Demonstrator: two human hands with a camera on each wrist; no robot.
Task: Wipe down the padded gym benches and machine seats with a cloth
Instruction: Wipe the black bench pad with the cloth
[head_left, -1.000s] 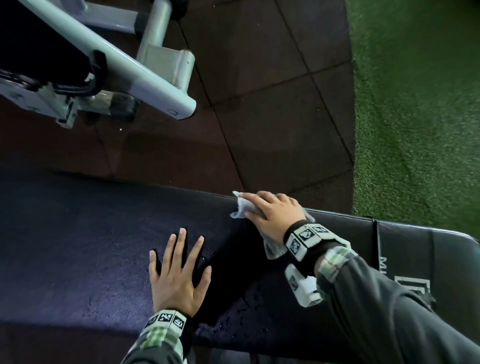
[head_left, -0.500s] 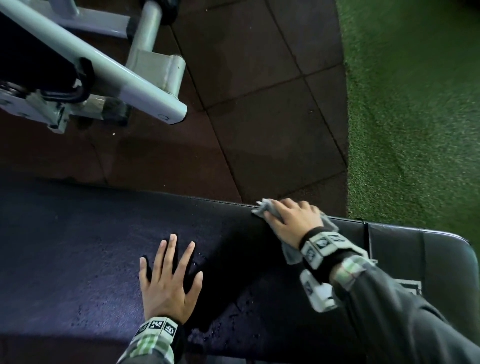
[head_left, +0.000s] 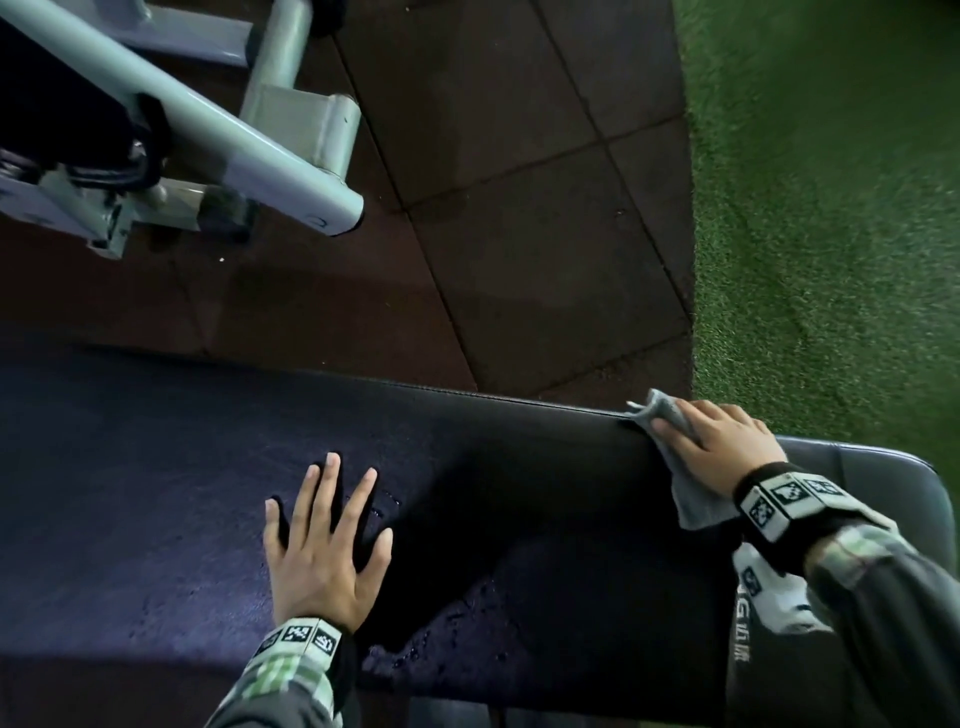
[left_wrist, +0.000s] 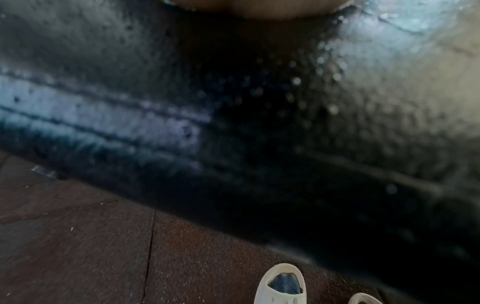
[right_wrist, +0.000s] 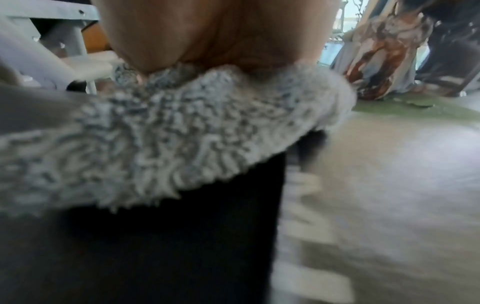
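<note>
Head view: a long padded bench (head_left: 519, 467) with dark, pebbled vinyl runs across the lower half. The left hand (head_left: 324, 551) lies flat on it, fingers straight and spread wide. The right hand (head_left: 719, 449) presses a grey cloth (head_left: 691, 499) onto the far edge of the pad, near the seam before the end section, fingers laid over the cloth with its corners sticking out on both sides. Fine droplets (head_left: 467, 623) bead on the vinyl near the front edge. Beyond the bench lie dark square rubber floor tiles (head_left: 519, 208), green turf (head_left: 831, 208) to the right, and a pale painted tubular machine frame (head_left: 234, 140) at upper left.

Left wrist view: blurred wet vinyl with stitched seams fills the frame; a pale slipper (left_wrist: 281, 286) stands on speckled rubber flooring below.

Right wrist view: the cloth (right_wrist: 168, 144) shows a nubby, looped pile, bunched under the heel of the palm against the black pad.
</note>
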